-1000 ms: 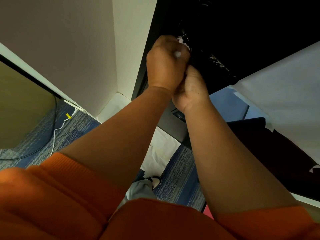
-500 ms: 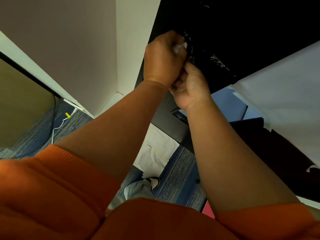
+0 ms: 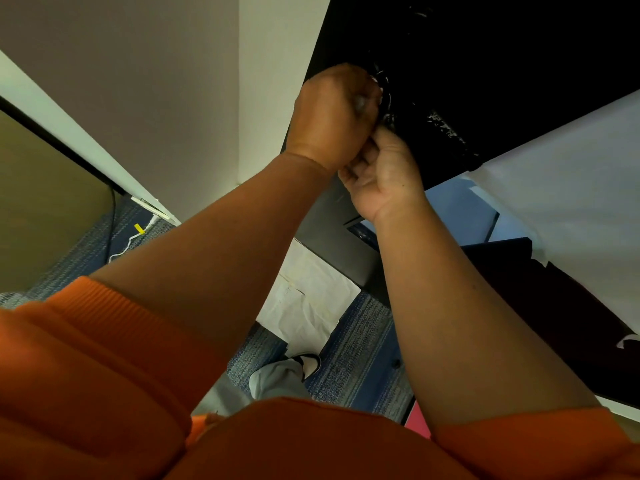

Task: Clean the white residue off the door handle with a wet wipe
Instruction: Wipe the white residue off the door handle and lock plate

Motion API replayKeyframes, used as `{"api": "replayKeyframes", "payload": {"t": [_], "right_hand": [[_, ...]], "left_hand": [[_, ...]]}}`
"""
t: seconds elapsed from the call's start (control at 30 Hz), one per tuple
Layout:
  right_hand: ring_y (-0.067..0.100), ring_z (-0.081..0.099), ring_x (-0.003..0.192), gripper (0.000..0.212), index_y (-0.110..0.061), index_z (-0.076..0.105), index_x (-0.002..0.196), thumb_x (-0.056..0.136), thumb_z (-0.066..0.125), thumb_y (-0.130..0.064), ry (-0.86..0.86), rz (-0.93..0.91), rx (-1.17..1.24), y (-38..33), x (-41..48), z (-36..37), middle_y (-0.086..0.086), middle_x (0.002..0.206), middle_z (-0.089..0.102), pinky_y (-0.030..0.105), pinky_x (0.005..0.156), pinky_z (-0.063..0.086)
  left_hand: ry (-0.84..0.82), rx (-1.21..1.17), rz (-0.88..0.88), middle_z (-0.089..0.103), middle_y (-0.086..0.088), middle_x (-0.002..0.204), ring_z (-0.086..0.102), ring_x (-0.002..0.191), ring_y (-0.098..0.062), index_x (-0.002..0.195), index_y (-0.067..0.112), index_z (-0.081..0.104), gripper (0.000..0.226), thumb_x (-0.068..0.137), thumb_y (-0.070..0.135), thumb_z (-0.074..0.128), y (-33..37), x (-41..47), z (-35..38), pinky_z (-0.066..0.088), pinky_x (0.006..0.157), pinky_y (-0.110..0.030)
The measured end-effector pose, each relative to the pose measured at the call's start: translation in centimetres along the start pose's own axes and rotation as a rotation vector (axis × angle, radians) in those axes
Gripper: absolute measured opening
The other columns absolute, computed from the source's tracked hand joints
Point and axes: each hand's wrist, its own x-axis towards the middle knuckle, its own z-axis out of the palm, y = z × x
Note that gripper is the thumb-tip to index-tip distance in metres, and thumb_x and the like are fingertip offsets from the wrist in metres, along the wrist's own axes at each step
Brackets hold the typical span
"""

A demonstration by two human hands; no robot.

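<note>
The black door handle [image 3: 446, 133] sticks out from a black door [image 3: 502, 46], with white residue flecked along the lever and around its base. My left hand [image 3: 332, 116] is a fist pressed against the handle's base. It grips the wet wipe [image 3: 376, 79], of which only a small white edge shows past the knuckles. My right hand [image 3: 384, 178] sits just below, palm toward me, fingers curled up onto the handle's near end. Both hands touch each other.
A pale wall corner [image 3: 242, 98] stands left of the door. White sheeting [image 3: 571, 188] is taped over the surface at right. Below are blue carpet [image 3: 360, 348], white paper [image 3: 311, 292] on the floor, a white cable [image 3: 128, 242] and my shoe [image 3: 308, 362].
My left fist has shifted slightly up along the handle's base. The white wipe that showed at my fingers is now almost hidden. My right hand stays under it.
</note>
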Motion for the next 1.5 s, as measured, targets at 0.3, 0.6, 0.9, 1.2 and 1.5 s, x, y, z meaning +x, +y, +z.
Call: {"api": "replayKeyframes", "payload": {"t": [0.3, 0.6, 0.9, 1.2, 1.5], "right_hand": [[0.025, 0.066, 0.120, 0.035, -0.013, 0.066, 0.129, 0.100, 0.058, -0.031, 0.028, -0.043, -0.094, -0.9, -0.9, 0.4, 0.009, 0.126, 0.072, 0.046, 0.107, 0.048], [0.028, 0.066, 0.118, 0.036, -0.011, 0.063, 0.132, 0.102, 0.053, -0.028, 0.086, -0.038, -0.084, -0.1, -0.6, 0.2, 0.010, 0.125, 0.071, 0.044, 0.100, 0.052], [0.016, 0.068, 0.096, 0.019, -0.018, 0.073, 0.100, 0.095, 0.065, -0.035, 0.091, -0.069, -0.187, -1.1, -0.9, 0.6, -0.008, 0.093, 0.074, 0.036, 0.092, 0.048], [0.014, 0.067, 0.091, 0.020, -0.021, 0.071, 0.104, 0.094, 0.068, -0.038, 0.125, -0.137, -0.258, -0.4, -1.2, -0.5, -0.006, 0.097, 0.074, 0.032, 0.077, 0.054], [0.017, 0.075, 0.099, 0.027, -0.019, 0.072, 0.121, 0.095, 0.068, -0.012, 0.162, -0.206, -0.381, 3.7, -0.5, -3.9, 0.002, 0.113, 0.076, 0.035, 0.078, 0.063]], "left_hand": [[0.143, -0.613, -0.847, 0.074, -0.001, 0.066, 0.072, 0.063, -0.016, 0.071, 0.014, 0.074, 0.017, 0.086, 0.020, 0.078, 2.3, 0.4, 0.6, 0.061, 0.063, -0.028], [0.043, -0.193, -0.399, 0.064, 0.014, 0.074, 0.064, 0.070, -0.001, 0.081, 0.020, 0.074, 0.010, 0.089, 0.017, 0.069, 2.3, -0.5, 0.3, 0.048, 0.062, -0.007], [0.051, -1.021, -1.162, 0.064, -0.011, 0.065, 0.061, 0.054, -0.021, 0.076, 0.004, 0.063, 0.020, 0.095, 0.010, 0.064, 0.5, -0.1, -0.1, 0.054, 0.058, -0.029], [0.173, -0.998, -1.248, 0.065, -0.007, 0.080, 0.064, 0.070, -0.016, 0.080, 0.009, 0.067, 0.014, 0.093, 0.006, 0.071, -0.8, -4.7, -0.1, 0.060, 0.073, -0.025], [-0.226, -0.659, -0.977, 0.073, 0.000, 0.060, 0.070, 0.055, -0.012, 0.082, 0.007, 0.074, 0.011, 0.091, 0.009, 0.068, -0.7, -4.4, 0.3, 0.059, 0.059, -0.026]]}}
